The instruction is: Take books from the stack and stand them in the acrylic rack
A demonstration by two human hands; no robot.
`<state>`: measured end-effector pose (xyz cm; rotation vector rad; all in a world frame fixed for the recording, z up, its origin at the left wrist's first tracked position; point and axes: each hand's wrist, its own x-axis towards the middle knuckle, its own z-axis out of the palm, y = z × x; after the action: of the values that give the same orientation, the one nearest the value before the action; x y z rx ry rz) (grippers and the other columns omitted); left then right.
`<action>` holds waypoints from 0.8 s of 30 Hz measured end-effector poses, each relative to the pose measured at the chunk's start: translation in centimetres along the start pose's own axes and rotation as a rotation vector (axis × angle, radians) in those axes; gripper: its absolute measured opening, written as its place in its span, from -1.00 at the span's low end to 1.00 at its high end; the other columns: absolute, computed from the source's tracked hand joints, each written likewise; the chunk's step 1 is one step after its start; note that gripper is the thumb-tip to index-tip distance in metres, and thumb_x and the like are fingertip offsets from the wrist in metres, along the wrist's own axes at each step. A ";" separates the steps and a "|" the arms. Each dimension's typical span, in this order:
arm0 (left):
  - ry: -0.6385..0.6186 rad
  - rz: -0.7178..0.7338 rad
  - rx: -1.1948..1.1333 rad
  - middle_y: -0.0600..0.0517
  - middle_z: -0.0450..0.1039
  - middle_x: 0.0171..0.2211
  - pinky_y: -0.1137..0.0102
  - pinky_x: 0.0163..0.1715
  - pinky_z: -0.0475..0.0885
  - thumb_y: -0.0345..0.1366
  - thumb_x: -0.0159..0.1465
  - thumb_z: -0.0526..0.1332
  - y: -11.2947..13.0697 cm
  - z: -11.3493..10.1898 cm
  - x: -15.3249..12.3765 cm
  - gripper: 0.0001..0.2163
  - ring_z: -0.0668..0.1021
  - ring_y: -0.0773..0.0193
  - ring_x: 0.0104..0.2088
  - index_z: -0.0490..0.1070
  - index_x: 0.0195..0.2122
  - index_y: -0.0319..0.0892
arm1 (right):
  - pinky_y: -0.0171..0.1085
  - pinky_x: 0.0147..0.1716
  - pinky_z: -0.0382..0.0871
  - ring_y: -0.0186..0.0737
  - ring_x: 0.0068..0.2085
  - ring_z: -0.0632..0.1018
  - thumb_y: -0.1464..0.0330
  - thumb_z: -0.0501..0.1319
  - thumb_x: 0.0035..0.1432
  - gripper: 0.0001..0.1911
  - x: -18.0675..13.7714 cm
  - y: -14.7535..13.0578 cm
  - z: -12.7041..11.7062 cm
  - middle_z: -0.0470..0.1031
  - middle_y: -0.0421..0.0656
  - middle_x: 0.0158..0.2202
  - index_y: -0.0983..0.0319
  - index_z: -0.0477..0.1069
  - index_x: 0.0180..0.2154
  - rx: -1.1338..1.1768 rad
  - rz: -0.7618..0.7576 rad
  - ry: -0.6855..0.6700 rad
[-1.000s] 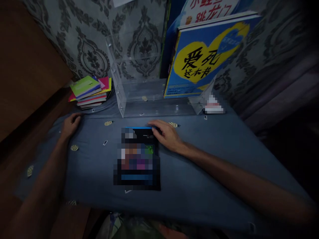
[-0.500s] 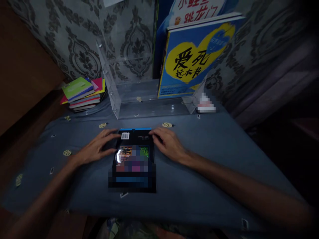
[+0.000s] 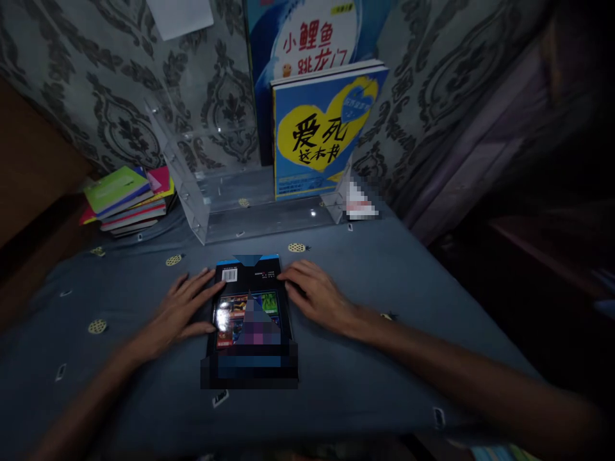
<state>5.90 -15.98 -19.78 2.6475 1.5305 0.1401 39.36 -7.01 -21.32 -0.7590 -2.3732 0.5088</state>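
A black book (image 3: 247, 280) lies flat on the cloth, back cover up, with a barcode, small coloured pictures and a blue strip along its far edge. Its near part is blurred out by pixel blocks. My left hand (image 3: 180, 314) is open at the book's left side, fingers spread and their tips over the edge of the cover. At the opposite side, my right hand (image 3: 319, 298) rests with fingers stretched and slightly bent, the tips touching the right edge near the far corner. Neither hand is wrapped round the book.
Behind the book stands a clear acrylic rack (image 3: 185, 186). It holds a blue book with a yellow heart (image 3: 312, 141) and a taller picture book (image 3: 307, 32) behind that. A pile of books (image 3: 127, 198) sits at the back left. Dark blue cloth (image 3: 375, 275) covers the table.
The view has shifted, so rack and books appear further left and lower. My left fingers now reach further onto the cover. My right hand stays by the book's right edge.
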 end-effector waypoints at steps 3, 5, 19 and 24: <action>0.057 -0.006 0.056 -0.17 0.01 0.45 -0.24 0.29 0.15 0.18 0.35 0.09 1.1 1.1 1.3 -0.26 0.16 -0.20 0.41 -0.15 0.47 0.13 | 0.00 -0.09 0.45 -0.05 -0.11 0.51 0.47 0.07 0.31 -0.75 -0.4 0.7 -0.6 0.54 -0.03 -0.14 0.24 0.48 -0.07 -0.005 0.041 0.025; 0.066 -0.008 0.068 -0.21 0.04 0.44 -0.25 0.28 0.16 0.19 0.34 0.09 1.8 1.4 2.4 -0.26 0.17 -0.22 0.41 -0.10 0.47 0.11 | 0.00 -0.08 0.45 -0.05 -0.09 0.51 0.47 0.09 0.31 -0.74 -0.7 1.2 -1.0 0.54 -0.03 -0.12 0.22 0.48 -0.05 -0.023 0.069 0.044; 0.049 0.080 -0.029 -0.22 0.03 0.43 -0.25 0.31 0.07 0.23 0.34 0.02 4.2 1.8 10.3 -0.30 0.13 -0.19 0.41 0.02 0.43 0.06 | 0.02 -0.13 0.41 0.00 -0.15 0.50 0.41 0.08 0.31 -0.73 -3.0 4.6 -4.0 0.50 -0.04 -0.18 0.18 0.51 -0.06 -0.208 0.204 0.165; 0.039 0.089 -0.069 -0.23 0.08 0.40 -0.26 0.31 0.07 0.24 0.33 0.05 4.3 1.6 11.2 -0.29 0.17 -0.20 0.39 0.06 0.42 0.05 | 0.01 -0.14 0.41 0.02 -0.15 0.50 0.39 0.07 0.31 -0.72 -3.3 5.1 -4.2 0.50 -0.02 -0.18 0.20 0.50 -0.05 -0.236 0.216 0.160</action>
<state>15.32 -8.40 -20.44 2.6748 1.3924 0.2472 46.16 -4.45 -22.13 -1.1281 -2.2370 0.2440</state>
